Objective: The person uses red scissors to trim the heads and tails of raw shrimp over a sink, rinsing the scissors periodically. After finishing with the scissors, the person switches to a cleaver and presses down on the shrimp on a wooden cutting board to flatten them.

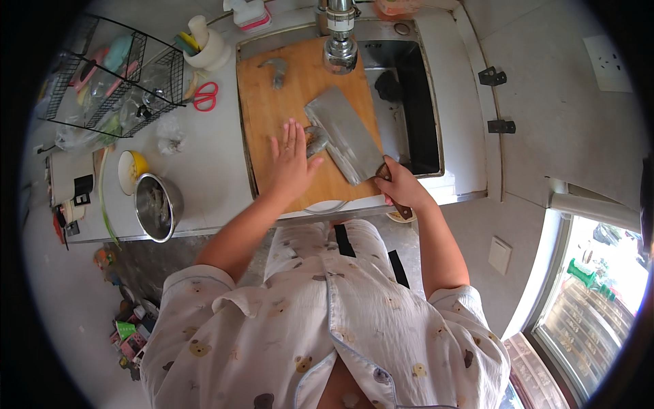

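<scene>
A wooden cutting board (332, 74) lies across the sink. My right hand (404, 185) grips the wooden handle of a cleaver (348, 137), its broad blade reaching over the board towards the upper left. Between the blade and my left hand (292, 162) is a grey raw shrimp (318, 141), close against the blade's left edge. My left hand is stretched out over the board with its fingers extended and thumb apart; whether it touches the shrimp is not clear. Another shrimp (279, 71) rests near the board's upper left.
A chrome faucet (340, 48) hangs over the board's far part. The sink basin (421, 107) shows at right, with a dark clump (389, 86) inside. Left on the counter are a steel bowl (177, 197) of shrimp, a yellow bowl (140, 162), red-handled scissors (205, 97) and a wire rack (135, 76).
</scene>
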A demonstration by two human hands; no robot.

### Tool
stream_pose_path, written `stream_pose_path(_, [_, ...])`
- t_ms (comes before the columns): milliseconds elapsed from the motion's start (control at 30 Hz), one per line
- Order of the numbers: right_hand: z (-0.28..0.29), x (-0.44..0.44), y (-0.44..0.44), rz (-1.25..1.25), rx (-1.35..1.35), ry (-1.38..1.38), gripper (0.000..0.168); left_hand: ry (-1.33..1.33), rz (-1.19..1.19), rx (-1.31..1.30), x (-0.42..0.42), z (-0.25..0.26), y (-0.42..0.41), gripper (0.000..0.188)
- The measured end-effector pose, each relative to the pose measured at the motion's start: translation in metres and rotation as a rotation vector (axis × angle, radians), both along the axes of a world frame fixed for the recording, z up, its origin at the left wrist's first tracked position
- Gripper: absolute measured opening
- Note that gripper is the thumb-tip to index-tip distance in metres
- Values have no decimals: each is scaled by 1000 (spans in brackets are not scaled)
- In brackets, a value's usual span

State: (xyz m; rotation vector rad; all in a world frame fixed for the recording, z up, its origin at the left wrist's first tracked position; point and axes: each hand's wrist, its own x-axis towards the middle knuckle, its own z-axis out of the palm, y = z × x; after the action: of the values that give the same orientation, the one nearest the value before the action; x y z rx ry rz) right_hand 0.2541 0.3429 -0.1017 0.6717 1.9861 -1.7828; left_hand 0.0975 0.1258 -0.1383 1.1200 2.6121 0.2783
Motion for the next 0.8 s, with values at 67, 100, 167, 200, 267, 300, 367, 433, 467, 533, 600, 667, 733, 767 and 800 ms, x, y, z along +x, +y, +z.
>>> stream_pose_path(67, [2,1,-2,-13,-8,-9,27,-23,32,61,19,-2,8,82])
stream_pose_path(100, [3,2,-3,-14,-11,-6,29,-23,48,95,26,-3,12,81])
stream_pose_path(167, [4,3,-5,-20,-3,-15,31,-22,90,82,30,-6,22,81])
stream_pose_path(200, [4,4,-6,-26,5,-27,31,-5,90,73,29,-8,26,81])
stream_pose_path(267, [2,5,-6,-25,26,-16,31,10,86,54,26,-11,30,80])
stream_pose_path(300, [1,5,-6,-17,39,8,31,9,84,44,23,-12,31,79])
stream_pose_path(367, [-1,5,-5,-21,28,11,29,9,73,23,23,-13,30,78])
stream_pose_path(433, [-4,4,-2,-47,-14,-20,27,24,56,8,20,-15,29,76])
stream_pose_path(467, [-4,6,-2,-74,11,-10,26,21,52,12,19,-15,28,75])
stream_pose_path(533, [-6,11,-6,-136,24,10,24,14,45,20,19,-15,26,72])
stream_pose_path(600, [-6,19,-9,-242,25,12,21,29,60,148,16,-14,22,69])
stream_pose_path(667, [-6,28,-12,-333,2,28,18,2,68,209,13,-12,20,64])
stream_pose_path(733, [-5,36,-14,-412,-20,28,15,-57,68,209,10,-9,18,60])
stream_pose_path(767, [-4,40,-15,-408,-21,56,14,-36,57,262,7,-7,18,57])
stream_pose_path(800, [-3,44,-16,-417,-32,66,14,0,45,323,2,-5,19,54])
